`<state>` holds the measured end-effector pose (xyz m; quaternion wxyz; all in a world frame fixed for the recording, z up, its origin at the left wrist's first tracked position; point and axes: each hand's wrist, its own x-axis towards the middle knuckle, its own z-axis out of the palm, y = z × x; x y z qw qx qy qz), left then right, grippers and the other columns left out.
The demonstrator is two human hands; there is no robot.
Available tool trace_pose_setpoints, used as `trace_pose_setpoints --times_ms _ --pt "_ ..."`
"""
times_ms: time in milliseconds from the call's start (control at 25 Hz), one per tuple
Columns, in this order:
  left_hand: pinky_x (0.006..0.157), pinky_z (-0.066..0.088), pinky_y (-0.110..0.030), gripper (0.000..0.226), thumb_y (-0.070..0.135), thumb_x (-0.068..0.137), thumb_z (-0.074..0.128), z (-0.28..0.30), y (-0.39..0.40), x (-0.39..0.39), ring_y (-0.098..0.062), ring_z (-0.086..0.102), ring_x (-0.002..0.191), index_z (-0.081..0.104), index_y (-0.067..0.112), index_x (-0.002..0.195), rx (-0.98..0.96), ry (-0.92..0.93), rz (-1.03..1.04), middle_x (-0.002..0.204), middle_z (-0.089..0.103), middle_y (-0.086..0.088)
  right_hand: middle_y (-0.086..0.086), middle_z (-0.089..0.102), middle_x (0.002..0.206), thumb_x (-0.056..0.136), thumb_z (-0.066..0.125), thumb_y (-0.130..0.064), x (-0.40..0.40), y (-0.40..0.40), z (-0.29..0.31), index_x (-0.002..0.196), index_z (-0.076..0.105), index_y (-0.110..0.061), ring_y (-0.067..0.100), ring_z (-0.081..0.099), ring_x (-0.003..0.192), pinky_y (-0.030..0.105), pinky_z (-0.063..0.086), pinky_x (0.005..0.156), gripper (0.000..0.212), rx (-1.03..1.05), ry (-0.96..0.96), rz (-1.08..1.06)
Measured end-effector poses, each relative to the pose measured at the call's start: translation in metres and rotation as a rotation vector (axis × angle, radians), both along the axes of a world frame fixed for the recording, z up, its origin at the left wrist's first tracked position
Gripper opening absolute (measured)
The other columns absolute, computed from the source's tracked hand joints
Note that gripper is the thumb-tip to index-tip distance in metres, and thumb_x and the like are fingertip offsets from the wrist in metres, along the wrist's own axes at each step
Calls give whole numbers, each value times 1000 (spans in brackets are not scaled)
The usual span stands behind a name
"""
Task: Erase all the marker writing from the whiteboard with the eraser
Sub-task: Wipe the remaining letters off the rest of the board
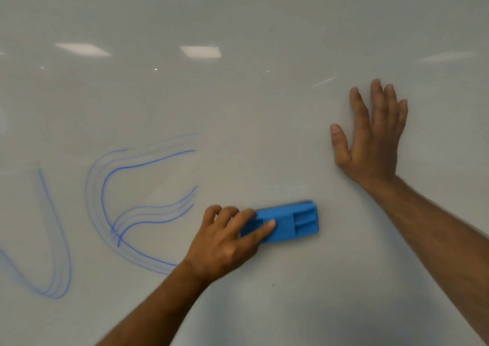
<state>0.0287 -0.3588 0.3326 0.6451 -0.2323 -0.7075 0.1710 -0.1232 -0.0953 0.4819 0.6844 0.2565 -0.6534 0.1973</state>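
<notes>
A glossy whiteboard fills the view. My left hand grips the left end of a blue eraser and presses it flat on the board, lying lengthwise just right of the writing. Blue marker writing, curved strokes partly smeared into faint parallel lines, covers the board's left half. A second smeared U-shaped stroke sits at the far left. My right hand rests flat on the board to the upper right, fingers spread, holding nothing.
Ceiling lights reflect in the board's upper part. A tiny dark speck marks the board below the eraser.
</notes>
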Motion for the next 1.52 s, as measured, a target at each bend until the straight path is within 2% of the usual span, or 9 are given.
trace_pose_setpoints --times_ms 120,200,440,640,760,1000,1280,1360,1520 --pt "75 39 -40 45 27 89 69 28 9 -5 -27 58 88 57 32 132 201 50 -2 113 66 -6 25 26 162 103 40 -46 1 -1 -9 156 36 -10 46 20 151 65 11 122 64 24 3 -14" --pt "75 39 -41 45 28 91 68 23 11 -7 -28 57 89 56 31 133 222 48 -7 118 60 -5 25 27 162 104 39 -45 1 -2 -13 156 35 -10 46 21 151 65 12 121 63 32 11 -20" --pt "80 41 -40 48 22 88 71 -60 7 -4 -26 54 89 61 34 134 -37 -182 1 122 57 -4 25 28 162 104 41 -44 2 -4 -16 156 36 -10 45 21 151 66 13 120 62 37 9 -40" --pt "81 47 -39 44 14 97 63 -121 -13 5 -24 58 83 61 32 137 -232 -310 -20 117 60 -5 25 28 162 104 40 -44 1 -4 -15 155 37 -9 45 22 151 66 12 121 62 37 13 -41" --pt "79 50 -38 39 19 102 55 -123 -24 12 -21 58 83 56 34 138 -299 -359 -38 117 57 -2 25 28 161 104 39 -44 2 -5 -17 155 37 -9 45 22 151 66 12 121 62 40 8 -43" --pt "82 45 -40 38 17 100 62 -111 -47 23 -21 61 87 61 35 134 -378 -294 -17 114 60 -1 23 29 161 103 41 -43 4 -5 -18 154 39 -13 45 21 151 68 10 120 59 68 9 -11" --pt "84 41 -42 45 25 87 73 -51 -90 50 -24 60 95 67 36 130 -198 -129 80 114 69 -5 23 33 159 95 53 -35 26 -43 -19 148 47 -14 43 26 149 73 11 116 57 136 37 43" --pt "82 39 -43 45 28 85 74 -25 -100 57 -24 60 93 66 36 128 -85 -47 109 110 72 -5 22 35 159 92 54 -33 37 -65 -20 147 48 -16 43 26 149 74 10 115 58 173 44 52" --pt "82 35 -41 44 35 86 74 12 -123 66 -24 61 92 61 33 128 234 124 131 115 62 -3 19 34 160 87 54 -31 52 -100 -20 145 49 -17 43 23 150 74 6 116 60 94 -11 85"
